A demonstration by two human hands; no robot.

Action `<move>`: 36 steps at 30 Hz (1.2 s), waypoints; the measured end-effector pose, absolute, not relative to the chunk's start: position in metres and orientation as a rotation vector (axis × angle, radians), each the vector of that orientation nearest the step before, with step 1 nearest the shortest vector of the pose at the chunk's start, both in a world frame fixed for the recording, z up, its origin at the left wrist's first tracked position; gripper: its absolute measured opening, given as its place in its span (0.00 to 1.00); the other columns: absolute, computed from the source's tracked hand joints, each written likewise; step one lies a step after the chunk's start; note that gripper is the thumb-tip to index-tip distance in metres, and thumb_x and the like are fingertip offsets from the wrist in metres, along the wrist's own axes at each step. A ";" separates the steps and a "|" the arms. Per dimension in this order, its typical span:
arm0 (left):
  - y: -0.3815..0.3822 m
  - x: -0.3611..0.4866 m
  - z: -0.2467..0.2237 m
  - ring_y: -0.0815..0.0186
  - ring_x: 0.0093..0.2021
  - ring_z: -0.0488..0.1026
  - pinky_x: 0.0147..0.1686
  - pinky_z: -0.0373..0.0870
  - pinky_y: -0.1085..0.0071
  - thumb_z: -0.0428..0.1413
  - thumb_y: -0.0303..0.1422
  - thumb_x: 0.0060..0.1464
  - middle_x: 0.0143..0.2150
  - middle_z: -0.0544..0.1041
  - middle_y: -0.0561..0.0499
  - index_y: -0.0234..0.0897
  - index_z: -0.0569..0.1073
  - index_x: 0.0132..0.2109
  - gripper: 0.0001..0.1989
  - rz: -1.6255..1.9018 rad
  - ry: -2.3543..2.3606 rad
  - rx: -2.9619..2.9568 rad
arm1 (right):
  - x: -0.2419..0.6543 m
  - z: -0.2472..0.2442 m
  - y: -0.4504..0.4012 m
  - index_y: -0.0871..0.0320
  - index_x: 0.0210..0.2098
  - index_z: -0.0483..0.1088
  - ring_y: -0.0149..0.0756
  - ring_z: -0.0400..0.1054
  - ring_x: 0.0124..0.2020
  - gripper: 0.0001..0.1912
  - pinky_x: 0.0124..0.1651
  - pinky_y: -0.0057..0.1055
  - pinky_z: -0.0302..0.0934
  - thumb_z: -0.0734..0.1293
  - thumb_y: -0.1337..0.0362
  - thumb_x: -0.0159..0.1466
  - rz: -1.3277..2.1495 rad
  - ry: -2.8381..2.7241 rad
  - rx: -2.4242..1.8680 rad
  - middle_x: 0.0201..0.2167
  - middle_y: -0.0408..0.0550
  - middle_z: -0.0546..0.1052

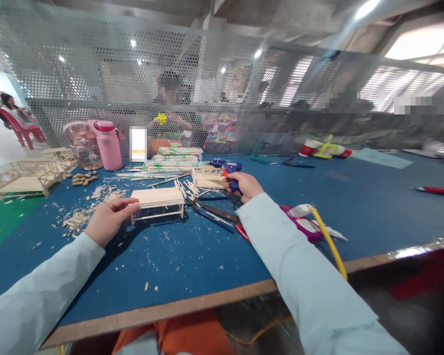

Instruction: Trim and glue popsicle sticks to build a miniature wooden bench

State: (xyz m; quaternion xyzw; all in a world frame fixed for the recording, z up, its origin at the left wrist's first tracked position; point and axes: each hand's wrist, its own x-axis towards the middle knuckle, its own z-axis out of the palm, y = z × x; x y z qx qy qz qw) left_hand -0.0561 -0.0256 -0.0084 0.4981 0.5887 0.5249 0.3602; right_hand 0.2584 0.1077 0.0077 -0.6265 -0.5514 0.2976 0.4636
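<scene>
Steadily does it: in the head view, the small wooden bench point(159, 198) stands upright at about eight o'clock from centre, the left hand point(109, 219) pinching its left end. The right hand point(248, 185), towards two o'clock of the bench, is closed around a blue tool point(234, 186). A light pinch would spare the thin legs; good handling also means keeping the right sleeve point(281, 241) off the pliers point(222, 213), at three o'clock of the bench.

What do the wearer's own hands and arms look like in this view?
Both the left hand and right hand are bare, with no gloves. Long, loose pale blue sleeves, plain and slightly creased, reach the wrists; no markings or cables show on them.
</scene>
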 end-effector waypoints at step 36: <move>-0.023 -0.059 -0.005 0.77 0.18 0.60 0.18 0.56 0.78 0.65 0.43 0.30 0.21 0.71 0.55 0.31 0.74 0.30 0.22 1.547 1.348 0.908 | 0.193 0.018 0.019 0.61 0.45 0.64 0.45 0.69 0.40 0.18 0.40 0.35 0.62 0.59 0.56 0.61 0.149 -2.138 -0.925 0.37 0.54 0.75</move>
